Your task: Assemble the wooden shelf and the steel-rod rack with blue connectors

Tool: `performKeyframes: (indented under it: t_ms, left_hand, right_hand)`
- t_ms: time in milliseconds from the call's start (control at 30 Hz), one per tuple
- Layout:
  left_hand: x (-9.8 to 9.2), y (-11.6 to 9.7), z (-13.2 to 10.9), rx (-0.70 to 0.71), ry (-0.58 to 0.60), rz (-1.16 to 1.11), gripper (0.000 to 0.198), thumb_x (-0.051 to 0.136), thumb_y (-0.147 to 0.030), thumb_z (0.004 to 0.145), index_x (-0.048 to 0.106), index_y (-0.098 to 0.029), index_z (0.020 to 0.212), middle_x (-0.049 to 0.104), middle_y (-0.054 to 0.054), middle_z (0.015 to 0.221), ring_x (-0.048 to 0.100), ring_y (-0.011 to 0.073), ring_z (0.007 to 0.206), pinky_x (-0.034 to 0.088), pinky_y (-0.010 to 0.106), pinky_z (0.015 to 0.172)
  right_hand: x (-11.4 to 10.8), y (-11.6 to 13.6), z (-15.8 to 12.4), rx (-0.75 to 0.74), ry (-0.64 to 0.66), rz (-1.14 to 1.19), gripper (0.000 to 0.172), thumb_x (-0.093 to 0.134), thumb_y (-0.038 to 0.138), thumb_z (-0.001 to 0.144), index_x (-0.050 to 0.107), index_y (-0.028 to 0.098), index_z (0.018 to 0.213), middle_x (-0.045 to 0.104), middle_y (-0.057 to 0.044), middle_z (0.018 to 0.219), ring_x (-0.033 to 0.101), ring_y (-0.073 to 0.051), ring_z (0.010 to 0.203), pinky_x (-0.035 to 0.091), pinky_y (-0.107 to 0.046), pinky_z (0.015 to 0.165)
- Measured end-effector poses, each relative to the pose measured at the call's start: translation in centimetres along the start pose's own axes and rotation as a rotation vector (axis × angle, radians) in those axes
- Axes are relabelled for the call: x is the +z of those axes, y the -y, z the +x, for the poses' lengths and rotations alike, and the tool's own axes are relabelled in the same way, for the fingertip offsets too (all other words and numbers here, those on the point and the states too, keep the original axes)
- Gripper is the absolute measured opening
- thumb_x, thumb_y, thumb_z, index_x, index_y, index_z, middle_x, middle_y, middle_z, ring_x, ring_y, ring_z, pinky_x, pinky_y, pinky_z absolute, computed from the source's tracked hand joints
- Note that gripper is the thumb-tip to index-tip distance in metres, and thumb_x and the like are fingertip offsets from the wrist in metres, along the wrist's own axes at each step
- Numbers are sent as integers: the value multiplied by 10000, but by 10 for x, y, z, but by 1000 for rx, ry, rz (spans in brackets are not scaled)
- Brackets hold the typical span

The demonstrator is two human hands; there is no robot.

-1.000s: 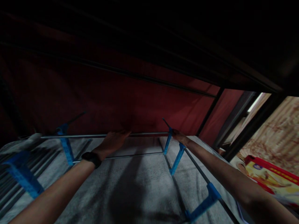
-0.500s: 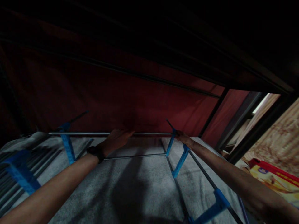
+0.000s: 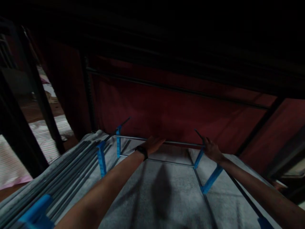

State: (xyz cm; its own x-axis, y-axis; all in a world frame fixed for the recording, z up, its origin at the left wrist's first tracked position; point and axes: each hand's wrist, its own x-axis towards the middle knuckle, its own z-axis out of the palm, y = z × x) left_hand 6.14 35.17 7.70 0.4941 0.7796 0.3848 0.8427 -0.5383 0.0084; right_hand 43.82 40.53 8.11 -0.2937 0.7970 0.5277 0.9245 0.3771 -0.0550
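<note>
Above the grey cloth [image 3: 186, 194], the left hand [image 3: 153, 144] lies over the far metal rod [image 3: 181, 142] and the right hand [image 3: 213, 151] is at that rod's right end beside a blue bracket [image 3: 199, 158], though I can't tell whether either is closed.

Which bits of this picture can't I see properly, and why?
In the head view:
Part of the rod: hidden under the left hand.
How the right hand grips: hidden by the hand itself.
Bottom-right blue bracket: cut off by the bottom edge.
The top: too dark.
</note>
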Motion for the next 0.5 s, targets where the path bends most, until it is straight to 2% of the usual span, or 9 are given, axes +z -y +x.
performKeyframes:
  t_ms: [67, 167, 233, 333, 433, 500]
  left_hand:
    - [-2, -2, 2, 10, -28, -19, 433, 414, -75, 910, 547, -192, 1305, 625, 111, 1299, 586, 232, 1168, 435, 414, 984]
    - [-7, -6, 6, 14, -44, -56, 359, 426, -78, 904, 626, -161, 1190, 672, 120, 1198, 620, 232, 1096, 462, 395, 946]
    - [-11, -10, 8, 10, -43, -65, 332, 446, -88, 898, 647, -155, 1155, 684, 120, 1168, 625, 227, 1085, 468, 377, 938]
    - [-18, -14, 10, -9, -24, -72, 306, 465, -125, 898, 668, -160, 1124, 700, 110, 1134, 639, 222, 1061, 478, 356, 919]
    - [-32, -3, 7, -42, 5, -94, 220, 574, -233, 861, 707, -185, 1029, 713, 90, 1106, 636, 231, 1066, 451, 359, 963]
    - [-51, 20, 0, -133, -8, -121, 192, 628, -310, 826, 718, -209, 962, 717, 79, 1085, 626, 243, 1078, 412, 382, 1006]
  right_hand:
    - [1, 26, 7, -99, 9, -87, 705, 457, 135, 758, 362, 74, 1454, 477, -236, 1414, 431, -352, 1320, 331, -538, 1076]
    - [6, 85, 22, -236, 110, -128, 717, 456, 118, 772, 339, 118, 1479, 490, -175, 1429, 395, -294, 1356, 281, -474, 1119]
    - [11, 129, 33, -272, 212, -74, 674, 443, 137, 813, 344, 125, 1480, 496, -183, 1424, 413, -286, 1343, 260, -480, 1119]
    - [22, 183, 49, -324, 336, 35, 592, 409, 134, 861, 397, 161, 1452, 599, -172, 1314, 529, -285, 1235, 300, -517, 1072]
    - [37, 208, 60, -349, 363, 113, 483, 360, 114, 896, 528, 156, 1347, 647, -160, 1248, 602, -272, 1142, 401, -466, 1000]
    - [47, 210, 63, -358, 349, 143, 466, 355, 97, 899, 557, 149, 1315, 622, -160, 1293, 580, -261, 1186, 416, -436, 1006]
